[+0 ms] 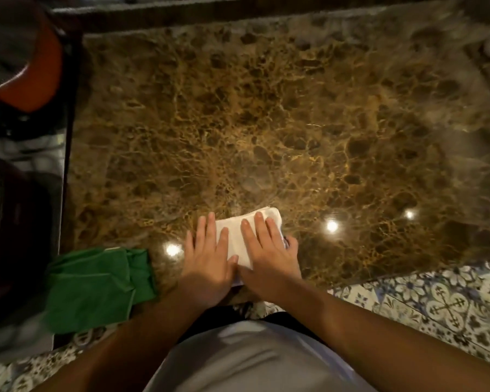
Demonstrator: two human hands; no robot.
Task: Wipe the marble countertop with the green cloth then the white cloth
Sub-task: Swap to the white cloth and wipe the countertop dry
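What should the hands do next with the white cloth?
Probably push the white cloth forward, away from the body. Both the left hand and the right hand lie flat on it at the near edge of the marble countertop, and most of the top stretches ahead of it. The green cloth is already set aside at the left corner.

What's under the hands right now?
Both hands, left and right, lie flat on the white cloth on the marble. The marble beneath is hidden.

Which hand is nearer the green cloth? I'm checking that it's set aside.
Left. The left hand presses the white cloth beside the green cloth; the right hand lies farther right.
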